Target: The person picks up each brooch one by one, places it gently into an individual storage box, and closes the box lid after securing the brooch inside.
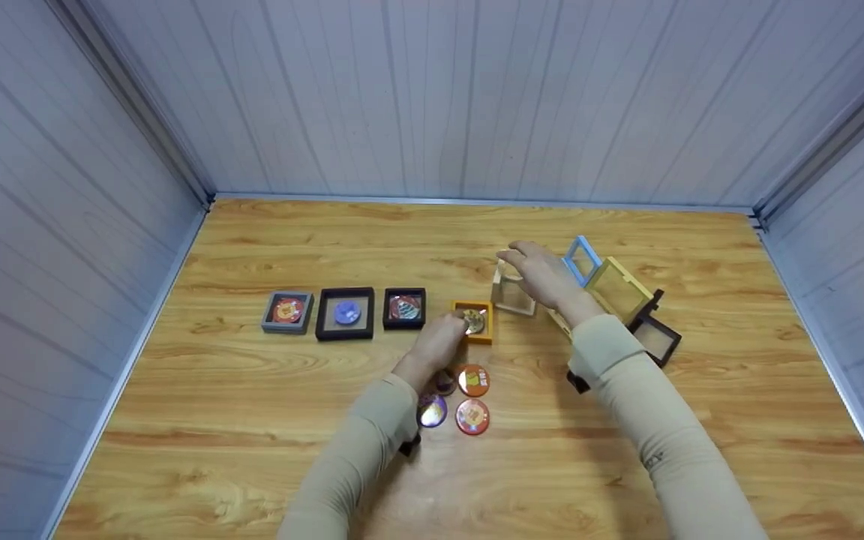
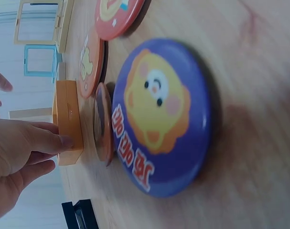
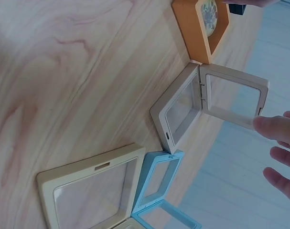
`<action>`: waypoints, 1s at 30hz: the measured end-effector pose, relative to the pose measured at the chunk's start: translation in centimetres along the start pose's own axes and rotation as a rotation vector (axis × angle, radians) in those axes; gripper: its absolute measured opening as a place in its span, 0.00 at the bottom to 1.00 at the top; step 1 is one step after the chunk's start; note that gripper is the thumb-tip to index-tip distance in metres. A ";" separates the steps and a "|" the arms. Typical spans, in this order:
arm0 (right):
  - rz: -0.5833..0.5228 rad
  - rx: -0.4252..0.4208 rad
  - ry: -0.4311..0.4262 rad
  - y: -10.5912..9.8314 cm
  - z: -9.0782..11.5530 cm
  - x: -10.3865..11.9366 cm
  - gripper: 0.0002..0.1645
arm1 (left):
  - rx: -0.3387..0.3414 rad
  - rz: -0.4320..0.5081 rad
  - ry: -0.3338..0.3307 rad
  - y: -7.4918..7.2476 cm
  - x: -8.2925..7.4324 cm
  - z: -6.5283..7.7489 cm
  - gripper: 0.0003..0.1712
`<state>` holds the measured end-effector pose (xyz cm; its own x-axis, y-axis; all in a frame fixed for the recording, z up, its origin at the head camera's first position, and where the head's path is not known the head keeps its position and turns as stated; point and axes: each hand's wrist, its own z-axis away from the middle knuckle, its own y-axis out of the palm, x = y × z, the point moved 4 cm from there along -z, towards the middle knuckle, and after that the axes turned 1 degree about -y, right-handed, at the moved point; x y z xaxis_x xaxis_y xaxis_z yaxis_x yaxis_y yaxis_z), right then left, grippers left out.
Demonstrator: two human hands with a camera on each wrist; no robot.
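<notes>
My left hand point(image 1: 439, 341) grips the near left side of an orange display case point(image 1: 484, 339), fingertips against its wall in the left wrist view. A round badge point(image 1: 475, 321) sits inside the case, partly covered by that hand. My right hand point(image 1: 548, 276) is at a beige case point(image 1: 514, 296) standing with its lid raised. In the right wrist view, the thumb is right at a corner of the lid point(image 3: 235, 71), while the other fingers are spread apart. Below the left hand lie several loose badges, among them a purple lion badge point(image 2: 156, 114) and an orange badge point(image 1: 474, 380).
Left of my hands stand a grey case point(image 1: 287, 328), a large black case point(image 1: 345, 334) and a small black case point(image 1: 404, 324), each holding a badge. To the right, blue point(image 1: 582, 259), yellow point(image 1: 619, 289) and dark point(image 1: 655, 339) cases stand unfolded. White panels point(image 1: 462, 97) enclose the wooden table point(image 1: 214, 450).
</notes>
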<state>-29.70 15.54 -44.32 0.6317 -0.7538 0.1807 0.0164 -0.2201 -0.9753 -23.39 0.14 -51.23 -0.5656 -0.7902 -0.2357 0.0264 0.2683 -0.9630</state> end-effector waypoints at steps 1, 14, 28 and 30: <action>0.009 0.014 0.005 0.1 -0.3 0.1 0.31 | 0.009 -0.004 -0.009 0.0 0.1 0.0 0.05; 0.109 0.185 0.111 1.0 -2.3 -0.3 0.25 | 0.039 -0.127 -0.045 -0.6 1.3 -0.9 0.07; 0.083 0.086 0.081 1.6 -1.9 -1.1 0.10 | 0.060 -0.124 -0.070 -0.8 2.2 -1.6 0.07; 0.069 0.087 0.087 1.6 -1.7 -1.3 0.10 | 0.073 -0.143 -0.069 -0.7 2.2 -1.6 0.07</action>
<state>-31.81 15.08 -45.88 0.5639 -0.8172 0.1191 0.0447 -0.1138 -0.9925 -25.99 -0.87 -50.84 -0.5100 -0.8542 -0.1014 0.0112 0.1112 -0.9937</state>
